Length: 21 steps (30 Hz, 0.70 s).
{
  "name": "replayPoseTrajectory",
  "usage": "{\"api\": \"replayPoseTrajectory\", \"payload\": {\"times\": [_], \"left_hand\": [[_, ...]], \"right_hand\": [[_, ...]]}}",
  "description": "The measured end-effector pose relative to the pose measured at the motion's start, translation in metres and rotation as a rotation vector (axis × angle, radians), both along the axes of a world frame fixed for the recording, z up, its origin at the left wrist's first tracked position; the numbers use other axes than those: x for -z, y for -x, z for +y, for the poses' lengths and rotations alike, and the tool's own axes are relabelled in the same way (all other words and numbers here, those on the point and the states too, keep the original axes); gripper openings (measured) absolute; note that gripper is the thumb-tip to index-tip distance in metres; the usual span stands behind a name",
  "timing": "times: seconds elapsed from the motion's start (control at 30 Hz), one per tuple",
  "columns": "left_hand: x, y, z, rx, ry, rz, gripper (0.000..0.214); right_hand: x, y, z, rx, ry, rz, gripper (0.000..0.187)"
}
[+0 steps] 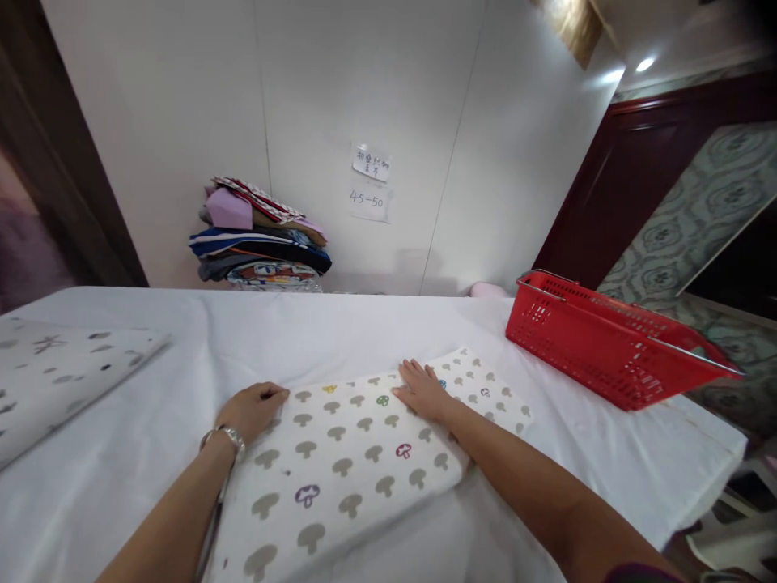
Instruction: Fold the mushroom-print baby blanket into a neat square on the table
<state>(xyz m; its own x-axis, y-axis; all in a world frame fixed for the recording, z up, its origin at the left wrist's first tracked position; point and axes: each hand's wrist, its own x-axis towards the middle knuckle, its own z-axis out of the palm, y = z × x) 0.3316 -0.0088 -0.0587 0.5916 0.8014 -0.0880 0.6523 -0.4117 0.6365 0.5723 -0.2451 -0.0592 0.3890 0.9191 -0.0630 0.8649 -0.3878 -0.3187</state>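
Observation:
A white cloth [352, 445] printed with grey mushrooms, a few of them coloured, lies folded on the table in front of me. At its far left corner, my left hand [252, 411] is closed with the fingers curled under and the thumb at the cloth's edge. My right hand [423, 390] lies flat on the far right part of the cloth, fingers stretched out and holding nothing. Beyond my right wrist, a section of the same print extends to the right. A bracelet [229, 438] circles my left wrist.
A white-covered table [291, 336] carries another patterned white cloth [73, 364] at left. On the right stands a red basket [583, 344] with metal handles. Folded fabrics [261, 239] are stacked by the back wall, which bears paper labels [370, 201]. The table's right edge drops off near the basket.

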Motion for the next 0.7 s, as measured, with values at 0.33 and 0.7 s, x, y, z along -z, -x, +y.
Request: {"api": "replayPoseTrajectory", "payload": {"times": [0.33, 0.7], "left_hand": [[-0.001, 0.000, -0.001, -0.020, 0.024, 0.002, 0.028], [-0.004, 0.001, -0.002, -0.065, 0.020, 0.063, 0.027]], "right_hand": [[0.005, -0.095, -0.049, 0.487, -0.118, -0.220, 0.052], [0.005, -0.157, -0.059, 0.631, -0.190, -0.073, 0.027]]}}
